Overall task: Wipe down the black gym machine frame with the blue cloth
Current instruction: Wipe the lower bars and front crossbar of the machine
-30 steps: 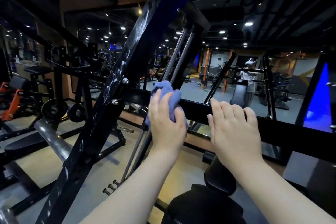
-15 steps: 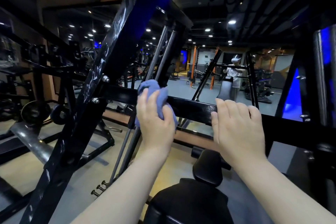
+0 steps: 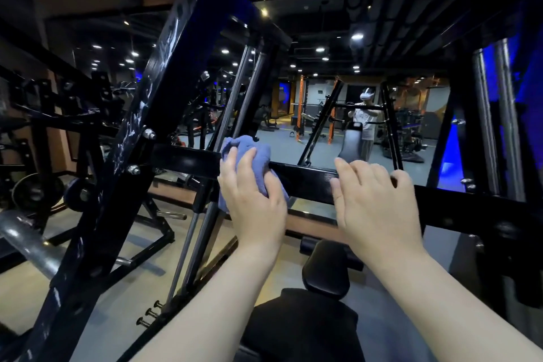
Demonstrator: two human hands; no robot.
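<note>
Gripping bunched blue cloth [image 3: 249, 147] in left hand [image 3: 252, 206], fingers curled over the top of it. Pressing it onto the horizontal crossbar [image 3: 188, 160] of the black gym machine frame [image 3: 470, 209]. Sits just right of the joint where the crossbar meets the slanted upright [image 3: 138, 138]; two bolt heads [image 3: 149, 134] at that joint. Hangs a little below the bar's lower edge on the left side.

Resting right hand [image 3: 379, 209] on the same crossbar, near the cloth but apart from it. Fingers loose and mostly straight, holding nothing. Possibly hooking fingertips over the bar's top edge, hard to tell from this angle.

Two chrome guide rods [image 3: 235, 103] behind the cloth, running up and down. Black seat pad [image 3: 326, 270] below, between the forearms. Beyond the bar, a person [image 3: 364, 117] in a light shirt among other gym racks.
</note>
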